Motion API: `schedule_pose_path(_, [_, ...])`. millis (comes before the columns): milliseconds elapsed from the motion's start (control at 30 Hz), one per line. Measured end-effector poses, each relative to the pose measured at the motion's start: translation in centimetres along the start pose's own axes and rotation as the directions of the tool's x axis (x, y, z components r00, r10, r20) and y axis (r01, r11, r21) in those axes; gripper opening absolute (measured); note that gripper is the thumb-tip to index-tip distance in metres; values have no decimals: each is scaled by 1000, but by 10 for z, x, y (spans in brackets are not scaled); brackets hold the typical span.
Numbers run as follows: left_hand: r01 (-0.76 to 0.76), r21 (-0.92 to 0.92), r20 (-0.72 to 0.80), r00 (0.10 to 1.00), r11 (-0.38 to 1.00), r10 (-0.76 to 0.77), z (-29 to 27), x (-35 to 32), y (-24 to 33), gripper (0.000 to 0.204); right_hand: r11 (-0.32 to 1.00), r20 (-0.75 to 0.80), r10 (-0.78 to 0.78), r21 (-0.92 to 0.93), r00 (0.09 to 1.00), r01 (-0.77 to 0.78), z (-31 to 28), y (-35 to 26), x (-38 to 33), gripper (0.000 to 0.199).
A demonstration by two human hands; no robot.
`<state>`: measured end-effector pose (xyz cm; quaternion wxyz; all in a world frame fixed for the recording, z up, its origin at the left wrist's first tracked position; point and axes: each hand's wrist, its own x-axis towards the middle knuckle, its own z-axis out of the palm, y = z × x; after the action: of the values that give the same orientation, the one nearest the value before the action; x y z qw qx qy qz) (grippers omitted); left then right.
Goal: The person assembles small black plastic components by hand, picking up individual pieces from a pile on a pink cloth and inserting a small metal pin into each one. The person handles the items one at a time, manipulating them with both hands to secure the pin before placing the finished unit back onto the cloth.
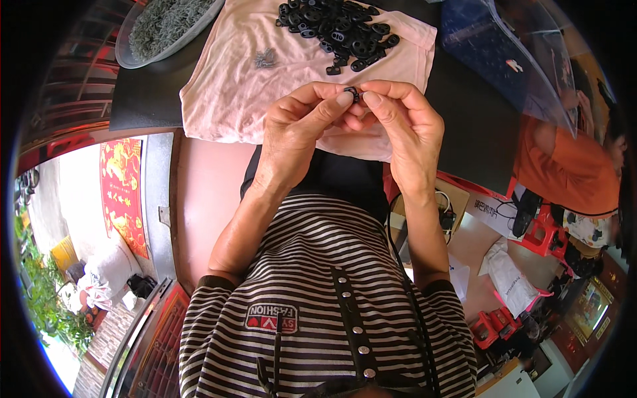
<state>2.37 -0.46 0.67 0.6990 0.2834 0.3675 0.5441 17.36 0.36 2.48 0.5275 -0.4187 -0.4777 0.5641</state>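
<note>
Between both hands (298,126) (409,126), black piece (352,92)

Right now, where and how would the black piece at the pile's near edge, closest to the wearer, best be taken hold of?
Probably pinch the black piece by its left and right edges, coming from the near side. It juts from the pile onto pink cloth, so that side looks open, while the pile crowds its far side. Its small size suits fingertips.

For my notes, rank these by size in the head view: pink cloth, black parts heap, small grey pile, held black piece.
1. Pink cloth
2. Black parts heap
3. Small grey pile and held black piece: unsure, the piece being partly covered.
</note>
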Motion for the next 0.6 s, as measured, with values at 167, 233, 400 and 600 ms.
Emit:
schedule_pose_path(167, [-30,17,4,1000,999,30,0,-1,0,15,1000,-5,8,14,1000,-8,2,0,-1,16])
schedule_pose_path(233, [-29,23,8,1000,999,29,-1,-1,0,15,1000,-5,9,-6,1000,-9,3,-1,-1,16])
schedule_pose_path(400, [-59,131,51,997,990,53,-1,-3,3,17,988,-21,-65,-139,998,62,6,-2,-5,14])
schedule_pose_path(600, [-20,120,51,999,993,14,-4,1,3,18,991,17,-24,-135,1000,26,4,-4,-3,14])
